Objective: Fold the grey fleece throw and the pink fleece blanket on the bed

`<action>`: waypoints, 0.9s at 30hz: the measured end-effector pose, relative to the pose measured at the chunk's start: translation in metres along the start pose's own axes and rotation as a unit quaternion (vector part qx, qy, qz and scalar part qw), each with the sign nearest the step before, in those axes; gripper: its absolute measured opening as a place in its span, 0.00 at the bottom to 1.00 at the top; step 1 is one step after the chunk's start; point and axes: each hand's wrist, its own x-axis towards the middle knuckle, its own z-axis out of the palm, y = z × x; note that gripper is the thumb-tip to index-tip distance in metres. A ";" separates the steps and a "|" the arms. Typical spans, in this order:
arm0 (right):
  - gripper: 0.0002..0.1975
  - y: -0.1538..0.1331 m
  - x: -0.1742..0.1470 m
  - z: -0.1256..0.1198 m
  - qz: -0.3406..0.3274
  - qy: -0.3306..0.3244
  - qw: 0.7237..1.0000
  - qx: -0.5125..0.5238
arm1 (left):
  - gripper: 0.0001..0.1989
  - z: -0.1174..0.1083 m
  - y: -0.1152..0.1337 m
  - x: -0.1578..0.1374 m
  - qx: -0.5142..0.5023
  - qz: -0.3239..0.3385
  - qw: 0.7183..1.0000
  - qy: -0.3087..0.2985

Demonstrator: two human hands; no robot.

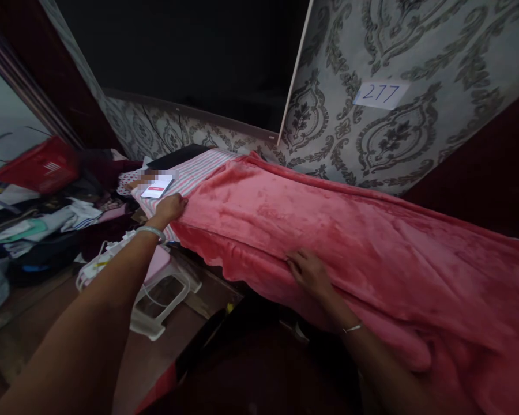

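Note:
A pinkish-red plush blanket (311, 213) lies spread along a low surface under the wall. My left hand (172, 208) is closed on its left edge, beside a striped cloth (199, 174) that shows from beneath. Nearer to me, my right hand (309, 272) has its fingers curled on a fold along the blanket's front side. The front part of the blanket hangs down, and loose folds gather at the lower right. Just beyond my left hand a lit phone (157, 187) rests on the striped cloth.
A dark television screen (185, 52) hangs on the patterned wall, right of it a paper marked 277 (381, 94). On the left are heaped clothes (47, 225) and a red basket (41, 164). A pinkish-white plastic stool (164, 294) stands on the floor below.

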 end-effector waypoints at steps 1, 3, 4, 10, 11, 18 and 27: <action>0.14 -0.001 0.000 -0.001 -0.002 -0.003 1.000 0.001 | 0.19 -0.001 0.001 -0.002 -0.002 -0.001 1.000 -0.001; 0.14 -0.002 -0.001 -0.002 -0.006 -0.008 1.000 0.002 | 0.17 -0.005 0.001 -0.007 -0.013 0.001 1.000 0.013; 0.14 -0.003 -0.001 -0.002 -0.008 -0.010 1.000 0.002 | 0.17 -0.008 0.002 -0.012 -0.020 0.004 0.999 0.030; 0.13 -0.005 0.001 -0.007 -0.019 -0.045 0.999 0.016 | 0.15 -0.011 0.051 -0.063 -0.067 0.183 0.970 0.142; 0.12 -0.005 0.003 -0.010 -0.019 -0.057 0.998 0.024 | 0.13 -0.007 0.067 -0.077 -0.077 0.243 0.957 0.135; 0.11 0.016 0.047 -0.036 0.003 -0.124 0.987 0.102 | 0.10 0.059 0.148 -0.161 -0.161 0.548 0.810 0.135; 0.16 0.103 0.167 -0.019 0.104 -0.086 0.990 -0.042 | 0.10 0.101 0.146 -0.172 -0.257 0.495 0.788 0.261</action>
